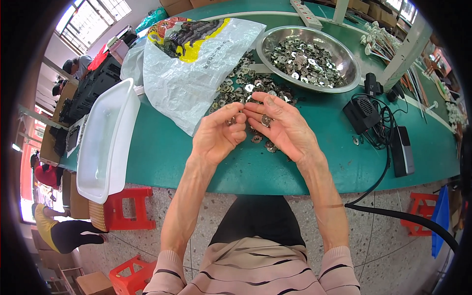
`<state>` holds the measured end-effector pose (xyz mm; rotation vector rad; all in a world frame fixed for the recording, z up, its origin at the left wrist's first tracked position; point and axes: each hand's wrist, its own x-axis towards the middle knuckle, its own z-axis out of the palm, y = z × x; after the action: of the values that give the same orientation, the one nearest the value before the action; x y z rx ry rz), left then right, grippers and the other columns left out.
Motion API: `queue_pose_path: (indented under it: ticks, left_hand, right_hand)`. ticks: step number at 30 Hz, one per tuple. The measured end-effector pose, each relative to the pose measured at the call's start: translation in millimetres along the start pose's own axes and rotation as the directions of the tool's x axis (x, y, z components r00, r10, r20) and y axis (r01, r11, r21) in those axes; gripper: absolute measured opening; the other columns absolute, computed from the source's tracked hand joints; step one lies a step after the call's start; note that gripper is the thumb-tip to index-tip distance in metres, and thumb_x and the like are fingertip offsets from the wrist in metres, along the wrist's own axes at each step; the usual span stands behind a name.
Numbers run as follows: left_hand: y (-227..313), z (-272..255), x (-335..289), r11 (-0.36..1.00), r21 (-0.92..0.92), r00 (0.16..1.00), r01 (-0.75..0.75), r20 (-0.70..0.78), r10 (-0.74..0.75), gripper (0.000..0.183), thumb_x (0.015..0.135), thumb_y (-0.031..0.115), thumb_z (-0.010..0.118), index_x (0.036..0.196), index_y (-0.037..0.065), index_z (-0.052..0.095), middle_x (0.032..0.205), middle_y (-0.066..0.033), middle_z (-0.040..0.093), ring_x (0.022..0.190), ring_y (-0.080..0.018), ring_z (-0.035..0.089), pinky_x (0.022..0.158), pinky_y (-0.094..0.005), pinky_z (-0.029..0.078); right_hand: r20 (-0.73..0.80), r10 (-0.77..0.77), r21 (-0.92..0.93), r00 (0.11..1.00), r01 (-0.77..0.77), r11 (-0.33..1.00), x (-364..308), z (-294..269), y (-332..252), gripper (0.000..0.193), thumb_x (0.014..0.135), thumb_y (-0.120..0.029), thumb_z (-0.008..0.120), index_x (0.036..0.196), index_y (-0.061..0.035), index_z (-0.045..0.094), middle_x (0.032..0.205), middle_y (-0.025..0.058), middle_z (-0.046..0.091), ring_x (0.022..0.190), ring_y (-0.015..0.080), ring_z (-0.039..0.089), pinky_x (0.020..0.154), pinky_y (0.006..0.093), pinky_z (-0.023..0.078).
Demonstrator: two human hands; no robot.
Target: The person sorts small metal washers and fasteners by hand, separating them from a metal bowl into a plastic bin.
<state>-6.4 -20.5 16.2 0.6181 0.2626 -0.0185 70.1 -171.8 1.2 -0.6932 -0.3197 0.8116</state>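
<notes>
Currently, both hands are raised above the near half of the green desk (pixel 255 172), fingertips close together, palms turned inward. The left hand (pixel 216 135) has its fingers curled, and its grip encloses small metal parts (pixel 231 121). The right hand (pixel 290 130) has its fingers partly extended to the left; one round metal part (pixel 266 120) lies against them — whether this grip is pinching it cannot be determined. A loose pile of notched metal pieces (pixel 227 93) covers the desk beneath and beyond the hands. A printed white plastic bag (pixel 187 83) lies along the left side of the pile. A wide steel bowl (pixel 348 64), containing more such pieces, stands on the far right side of the pile. A long white bin (pixel 125 147) is positioned at the left edge of the desk, tilted. On the right are a black device (pixel 361 113), a coiled black cable (pixel 386 132) and a rectangular black unit (pixel 402 150).
</notes>
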Motion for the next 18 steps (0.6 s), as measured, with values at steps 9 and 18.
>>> queue_pose_path:
  ticks: [9,18]
  left_hand:
    - [-33,17,8,0.594,0.753,0.923,-0.283,0.046,0.382,0.01,0.08,0.007,0.063,0.087,0.0,0.063,0.06,0.0041,0.049,0.047,-0.0012,0.036,0.041,-0.017,0.025]
    - [-38,19,0,0.241,0.909,0.847,-0.34,0.184,0.499,0.013,0.079,0.005,0.064,0.091,0.0,0.065,0.063,0.0042,0.055,0.059,-0.001,0.046,0.049,-0.0171,0.034]
  right_hand:
    - [0.02,-0.064,-0.022,0.998,0.064,0.998,1,3,0,0.049,0.087,-0.029,0.059,0.123,0.0,0.042,0.113,0.0172,0.052,0.107,0.0216,0.048,0.092,0.0357,0.039]
    - [0.018,-0.074,-0.034,0.997,0.075,0.997,-1,3,-1,0.052,0.087,-0.03,0.058,0.125,0.0,0.04,0.114,0.0191,0.051,0.108,0.022,0.047,0.094,0.036,0.038]
